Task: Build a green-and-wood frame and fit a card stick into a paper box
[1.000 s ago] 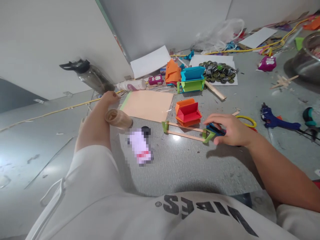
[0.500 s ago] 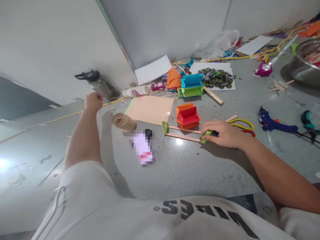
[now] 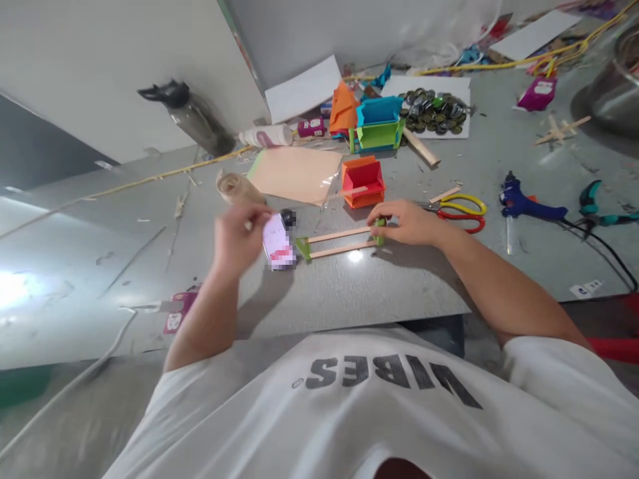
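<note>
My right hand grips the right green end of a small frame, made of two thin wooden sticks joined by green end pieces, lying on the grey table. My left hand is raised beside a phone, its thumb and fingertips pinched together; whatever may be in them is too blurred to make out. Just beyond the frame stands a red and orange folded-paper piece, with a pale stick across its front. A beige roll lies behind my left hand.
At the back stand blue and green folded paper and a pile of bottle caps. Scissors, a blue glue gun and pliers lie to the right. A dark bottle stands at the back left.
My left hand has come back from near the bottle to beside the phone, fingers still closed. The frame, still in my right hand, has turned slightly. The view has shifted.
</note>
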`<state>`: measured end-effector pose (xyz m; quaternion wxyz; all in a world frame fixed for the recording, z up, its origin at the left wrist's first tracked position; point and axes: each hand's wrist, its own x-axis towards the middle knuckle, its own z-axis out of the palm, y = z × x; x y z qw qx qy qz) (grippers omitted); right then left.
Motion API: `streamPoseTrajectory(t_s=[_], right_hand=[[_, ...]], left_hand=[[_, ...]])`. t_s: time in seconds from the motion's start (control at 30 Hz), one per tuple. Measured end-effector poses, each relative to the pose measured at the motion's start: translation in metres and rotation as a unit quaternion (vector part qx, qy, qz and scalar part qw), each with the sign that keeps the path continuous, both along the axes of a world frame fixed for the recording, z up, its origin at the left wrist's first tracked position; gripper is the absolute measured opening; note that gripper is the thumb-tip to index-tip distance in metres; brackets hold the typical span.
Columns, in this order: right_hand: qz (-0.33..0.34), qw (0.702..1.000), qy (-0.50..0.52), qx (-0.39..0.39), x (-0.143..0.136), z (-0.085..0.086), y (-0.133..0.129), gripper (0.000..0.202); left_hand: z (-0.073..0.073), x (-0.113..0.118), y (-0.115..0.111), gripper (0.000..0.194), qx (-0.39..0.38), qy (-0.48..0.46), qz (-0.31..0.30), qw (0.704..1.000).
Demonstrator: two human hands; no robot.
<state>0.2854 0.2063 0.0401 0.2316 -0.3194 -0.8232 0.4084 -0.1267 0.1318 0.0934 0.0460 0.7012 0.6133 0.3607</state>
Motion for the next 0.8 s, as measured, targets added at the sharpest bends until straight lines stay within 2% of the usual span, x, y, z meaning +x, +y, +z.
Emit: streamPoseTrajectory(t_s=[0.07,0.17,0.37,0.6,0.7,0.8], right_hand=[[-0.008,1.0,0.007,-0.017,-0.001,-0.003,0.002,0.033],[-0.017,0.999,0.017,-0.025,0.0,-0.003,0.004,0.033],[-0.039,0.998,0.052,-0.012,0.003,-0.002,0.006,0.028],[-0.074,0.992,0.102,0.008,0.005,-0.006,0.006,0.039],[-0.077,0.989,0.119,0.032,0.004,-0.007,0.006,0.042],[-0.083,0.986,0.128,0.068,0.003,-0.008,0.004,0.036]], left_hand=[[-0.023,0.033,-0.031,0.017,0.006,0.032,-0.032,0.999],[-0.04,0.055,-0.048,0.023,0.015,0.057,-0.022,0.998],[-0.048,0.05,-0.042,0.023,0.031,0.042,-0.008,0.999],[-0.065,0.054,-0.043,0.022,0.081,-0.02,0.002,0.997],[-0.069,0.055,-0.042,0.022,0.093,-0.025,-0.003,0.995],[-0.071,0.057,-0.042,0.022,0.115,-0.036,-0.01,0.993]])
